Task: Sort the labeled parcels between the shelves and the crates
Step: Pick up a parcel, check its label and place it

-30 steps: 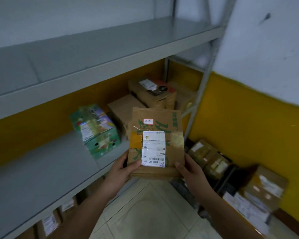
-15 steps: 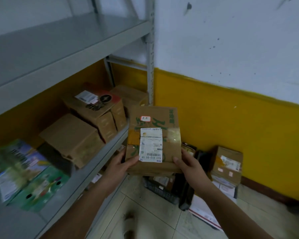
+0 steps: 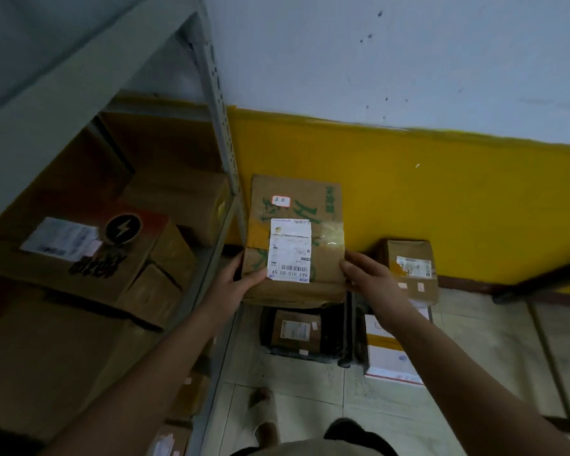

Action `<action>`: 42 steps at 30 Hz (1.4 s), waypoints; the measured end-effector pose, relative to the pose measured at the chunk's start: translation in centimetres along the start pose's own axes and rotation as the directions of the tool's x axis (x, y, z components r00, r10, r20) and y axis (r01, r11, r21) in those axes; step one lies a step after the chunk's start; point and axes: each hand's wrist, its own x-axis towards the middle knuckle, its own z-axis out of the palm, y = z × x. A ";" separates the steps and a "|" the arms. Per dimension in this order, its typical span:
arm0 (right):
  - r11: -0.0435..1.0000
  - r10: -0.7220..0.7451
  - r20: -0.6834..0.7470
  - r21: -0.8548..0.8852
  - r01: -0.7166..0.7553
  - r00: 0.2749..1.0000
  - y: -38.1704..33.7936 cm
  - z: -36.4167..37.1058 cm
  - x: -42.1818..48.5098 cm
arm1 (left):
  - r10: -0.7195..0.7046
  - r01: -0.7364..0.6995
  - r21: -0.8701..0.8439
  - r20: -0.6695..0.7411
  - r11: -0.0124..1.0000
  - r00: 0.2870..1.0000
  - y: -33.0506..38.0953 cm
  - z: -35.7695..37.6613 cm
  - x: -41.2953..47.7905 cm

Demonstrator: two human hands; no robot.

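A flat brown cardboard parcel [image 3: 296, 205] with green print, a white shipping label and a small red-edged sticker is held in front of me, to the right of the shelf post. My left hand [image 3: 240, 278] grips its lower left edge, thumb on top beside the label. My right hand [image 3: 365, 274] grips its lower right edge. Directly below the parcel, a dark crate [image 3: 329, 337] on the floor holds a small labeled brown parcel [image 3: 295, 330].
A grey metal shelf unit [image 3: 211, 93] stands at left with several brown boxes, one bearing a lightning logo [image 3: 124, 227]. Another labeled parcel [image 3: 408, 268] leans against the yellow wall. A white box [image 3: 389, 360] lies right of the crate. Tiled floor lies below.
My view has swung right and down, away from the shelf toward the floor crates. The parcel stays in both hands and now hangs over the dark crate.
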 end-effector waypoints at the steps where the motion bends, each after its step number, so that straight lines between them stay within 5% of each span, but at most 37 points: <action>1: 1.000 0.028 -0.017 0.005 -0.028 0.999 0.8 0.3 0.4 | -0.012 0.012 -0.002 0.015 1.000 1.000 -0.4 0.0 0.9; 11: 0.943 0.189 -0.096 -0.261 -0.208 0.977 12.0 0.3 7.1 | -0.364 0.357 0.096 0.075 0.929 0.928 -11.4 2.4 8.3; 20: 0.723 0.234 0.192 -0.690 -0.038 0.953 23.5 -1.8 23.1 | -0.797 0.789 -0.281 0.115 0.546 0.593 -30.1 9.8 16.9; 26: 0.593 0.110 0.414 -0.757 0.274 0.904 30.8 -1.8 31.3 | -0.803 0.713 -0.617 0.212 0.332 0.557 -38.7 15.8 21.7; 32: 0.531 0.071 0.556 -0.724 0.440 0.828 34.3 -2.8 29.9 | -0.850 0.660 -0.718 0.190 0.221 0.491 -42.2 19.6 19.3; 38: 0.615 0.105 0.527 -0.701 0.361 0.844 37.0 -2.5 32.2 | -0.858 0.657 -0.694 0.111 0.294 0.501 -42.5 18.2 20.1; 42: 0.414 0.120 0.492 -0.814 0.407 0.862 40.5 -0.5 34.9 | -0.863 0.684 -0.649 0.083 0.332 0.498 -44.0 17.3 22.5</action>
